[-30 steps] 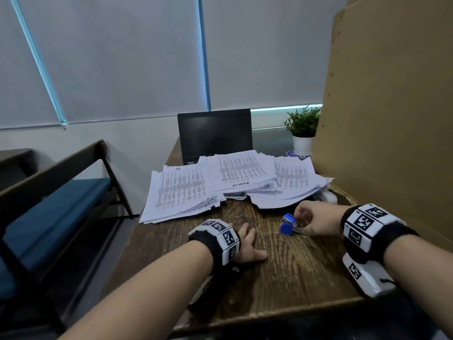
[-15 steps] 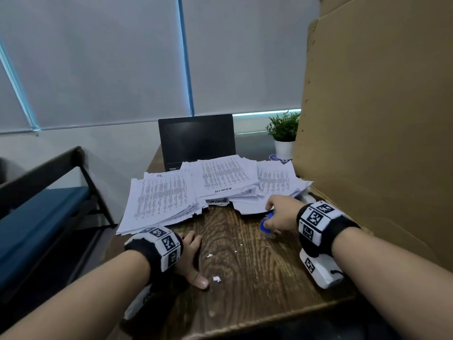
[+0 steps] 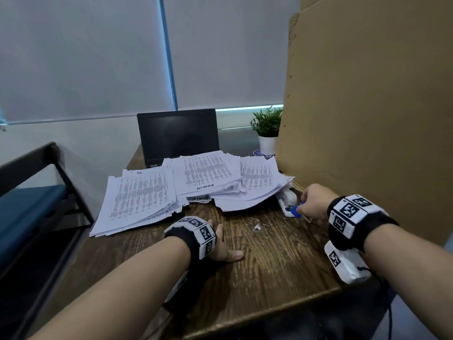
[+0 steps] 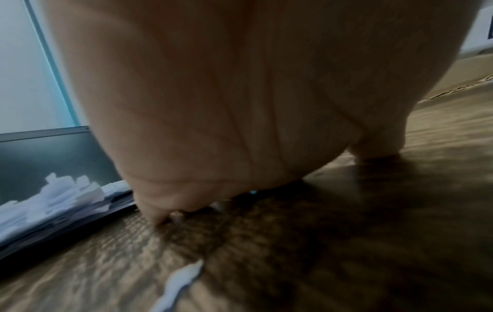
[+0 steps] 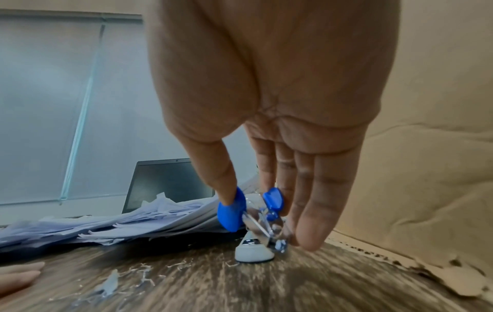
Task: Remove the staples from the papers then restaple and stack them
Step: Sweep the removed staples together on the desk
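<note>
Blue staple remover (image 5: 248, 213) pinched in right hand (image 3: 315, 203) just above white stapler (image 3: 287, 201); left hand (image 3: 224, 246) flat, fingers spread, well left of stapler, near papers (image 3: 144, 195).

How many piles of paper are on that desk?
3: a left pile, a middle pile marked ADMIN before the laptop, and a right pile beside the cardboard. More may lie underneath.
</note>
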### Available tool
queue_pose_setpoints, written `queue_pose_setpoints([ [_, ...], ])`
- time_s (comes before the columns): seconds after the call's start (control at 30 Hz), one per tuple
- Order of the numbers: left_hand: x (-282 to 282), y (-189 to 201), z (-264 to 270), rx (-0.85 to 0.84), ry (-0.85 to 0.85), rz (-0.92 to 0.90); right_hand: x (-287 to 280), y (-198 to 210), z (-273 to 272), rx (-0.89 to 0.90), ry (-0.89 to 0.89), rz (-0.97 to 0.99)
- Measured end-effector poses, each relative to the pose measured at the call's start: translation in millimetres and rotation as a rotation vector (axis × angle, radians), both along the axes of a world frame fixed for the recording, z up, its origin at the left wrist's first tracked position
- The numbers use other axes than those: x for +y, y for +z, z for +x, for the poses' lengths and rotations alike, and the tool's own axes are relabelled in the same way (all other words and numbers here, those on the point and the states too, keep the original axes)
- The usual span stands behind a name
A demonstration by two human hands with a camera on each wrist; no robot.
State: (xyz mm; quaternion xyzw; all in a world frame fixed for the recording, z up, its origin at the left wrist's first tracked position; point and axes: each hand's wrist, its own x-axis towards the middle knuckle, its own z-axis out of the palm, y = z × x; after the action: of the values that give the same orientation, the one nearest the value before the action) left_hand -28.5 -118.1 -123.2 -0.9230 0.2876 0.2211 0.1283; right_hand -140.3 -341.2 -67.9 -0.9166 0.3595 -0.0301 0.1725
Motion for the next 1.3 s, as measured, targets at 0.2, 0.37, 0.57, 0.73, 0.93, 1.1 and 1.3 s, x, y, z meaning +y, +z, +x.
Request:
queue_pose_setpoints([
  [0.2,-4.1,12.9,-3.5,0.065,-0.088,-0.053,-9.6,-6.1,-0.1,0.077,0.009,-0.052],
  [0.37,8.9,23.1,10.8,0.040,-0.213,-0.103,-0.5,-13.4,1.9,0.183,0.111,-0.128],
  [0.57,50.6,30.9,45.4,-0.022,-0.146,-0.119,31.2,1.9,2.7,0.048,0.349,-0.187],
  [0.73,81.7,15.2,47.1,-0.042,-0.149,0.105,39.7,-13.3,11.7,0.366,0.447,-0.118],
  [0.93,68.7,-2.2,46.6,-0.091,-0.168,0.107,54.1,-29.6,26.8,0.598,0.424,-0.253],
  [1.1,43.3,-4.7,35.3,-0.037,-0.158,0.012,70.6,-29.4,16.7,0.626,0.524,-0.230],
  [1.3,12.7,27.2,54.2,-0.111,-0.162,-0.372,50.6,0.2,14.8,0.347,0.489,-0.039],
])
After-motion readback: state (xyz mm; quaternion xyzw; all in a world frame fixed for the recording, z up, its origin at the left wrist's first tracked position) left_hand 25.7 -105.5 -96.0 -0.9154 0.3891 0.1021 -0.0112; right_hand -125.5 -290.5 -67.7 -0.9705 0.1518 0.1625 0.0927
